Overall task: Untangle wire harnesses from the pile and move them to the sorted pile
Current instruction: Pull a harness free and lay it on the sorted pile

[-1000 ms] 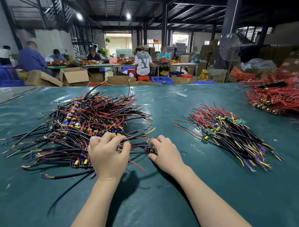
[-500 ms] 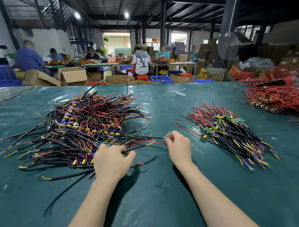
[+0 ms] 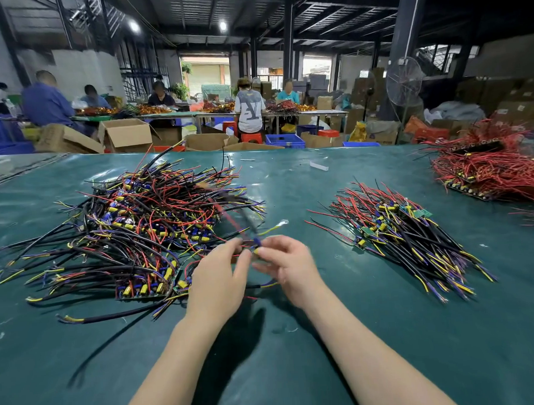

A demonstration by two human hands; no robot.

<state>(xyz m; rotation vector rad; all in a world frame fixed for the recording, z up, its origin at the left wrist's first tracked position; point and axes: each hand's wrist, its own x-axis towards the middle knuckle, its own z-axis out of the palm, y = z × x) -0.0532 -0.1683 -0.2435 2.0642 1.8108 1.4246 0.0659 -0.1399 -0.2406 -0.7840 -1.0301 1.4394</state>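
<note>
Between the two heaps, over the near middle of the green surface (image 3: 297, 369), I am pinching one wire harness (image 3: 229, 217) with both hands. My left hand (image 3: 220, 278) is closing its fingertips on the small end with the blue and yellow parts. My right hand (image 3: 288, 262) is gripping the same end from the other side, thumb and fingers curled round it. The two hands are almost touching. The harness's red and black wires are rising away from my fingers toward the far left, blurred, over the near right edge of the tangled pile (image 3: 144, 220). That pile is lying to the left, a spread of black, red, yellow and purple leads with small boards among them. The sorted pile (image 3: 404, 230) is lying to the right, well apart from my hands, its wires running roughly one way, from far left to near right. A heap of red wires (image 3: 487, 168) is sitting at the far right edge of the surface. Beyond the surface an open cardboard box (image 3: 126, 133) is standing with its flaps up, and I cannot tell what is inside. A blue crate (image 3: 284, 140) is standing farther right, its contents likewise hidden. People (image 3: 249, 111) are sitting at far tables (image 3: 301, 112) loaded with more wires.
</note>
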